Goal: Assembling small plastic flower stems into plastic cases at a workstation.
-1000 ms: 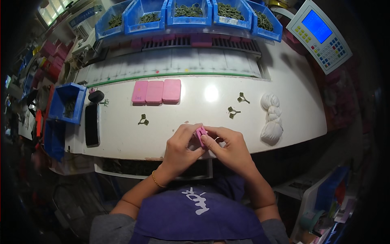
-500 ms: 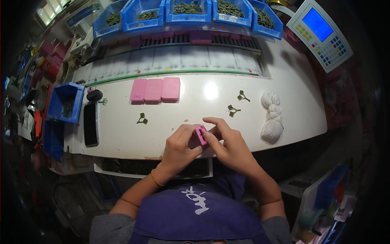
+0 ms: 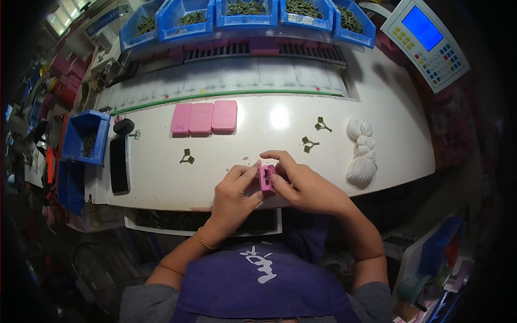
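A pink rubber mould (image 3: 266,171), parted at its upper edge so that a gap shows, is held between my two hands above the table's near edge. My left hand (image 3: 232,195) grips its left side with fingers and thumb. On the other side my right hand (image 3: 308,185) presses its thumb at the gap, its index finger stretched past the top. Whether anything lies inside the gap I cannot make out. Beyond my hands are small branched dark-green pieces: one (image 3: 187,156) to the left, two others (image 3: 323,125) to the right.
Three pink blocks (image 3: 201,118) lie side by side on the white table (image 3: 280,145). A bundled white cloth (image 3: 361,151) lies right, a black phone (image 3: 120,164) left. Blue bins (image 3: 247,19) with green pieces line the back, beside a control panel (image 3: 425,43). An open drawer (image 3: 204,230) sits below.
The pink mould has turned slightly, and its gap faces up more plainly. My right hand's fingers have shifted a little left, and the whole view has moved slightly.
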Available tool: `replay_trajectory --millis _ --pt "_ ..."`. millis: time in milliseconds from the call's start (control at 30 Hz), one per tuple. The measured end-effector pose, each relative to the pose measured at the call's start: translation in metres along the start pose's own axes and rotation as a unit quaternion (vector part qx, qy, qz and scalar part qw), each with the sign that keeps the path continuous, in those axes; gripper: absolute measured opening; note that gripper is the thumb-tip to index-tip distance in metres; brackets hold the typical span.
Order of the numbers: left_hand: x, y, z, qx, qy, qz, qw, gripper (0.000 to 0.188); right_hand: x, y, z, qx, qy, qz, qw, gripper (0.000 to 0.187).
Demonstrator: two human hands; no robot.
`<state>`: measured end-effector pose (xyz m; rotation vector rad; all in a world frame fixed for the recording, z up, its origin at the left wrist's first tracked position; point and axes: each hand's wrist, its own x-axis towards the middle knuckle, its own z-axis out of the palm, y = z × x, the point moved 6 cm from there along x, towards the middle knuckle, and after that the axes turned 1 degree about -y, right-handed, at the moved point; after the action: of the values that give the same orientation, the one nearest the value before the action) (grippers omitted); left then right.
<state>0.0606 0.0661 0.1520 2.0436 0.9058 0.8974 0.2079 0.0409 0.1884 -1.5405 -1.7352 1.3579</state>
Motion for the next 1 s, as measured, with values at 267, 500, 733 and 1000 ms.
replay_trajectory --millis 267,500,733,1000 --pt "-0.006 0.005 0.0 0.017 -0.01 -0.052 0.998 0.039 -0.001 0.016 0.007 0.092 0.043 -0.068 0.992 0.049" --pt "0.001 0.019 -0.004 -0.009 -0.029 -0.041 0.999 0.035 -0.006 0.02 0.015 0.118 0.034 -0.026 0.992 0.05" --pt "0.0 0.014 -0.001 -0.035 0.005 -0.084 0.996 0.033 -0.008 0.017 0.017 0.112 0.057 -0.066 0.99 0.051" --pt "0.001 0.017 0.002 0.033 0.044 -0.061 0.997 0.032 -0.007 0.027 0.023 0.144 0.069 -0.067 0.985 0.053"
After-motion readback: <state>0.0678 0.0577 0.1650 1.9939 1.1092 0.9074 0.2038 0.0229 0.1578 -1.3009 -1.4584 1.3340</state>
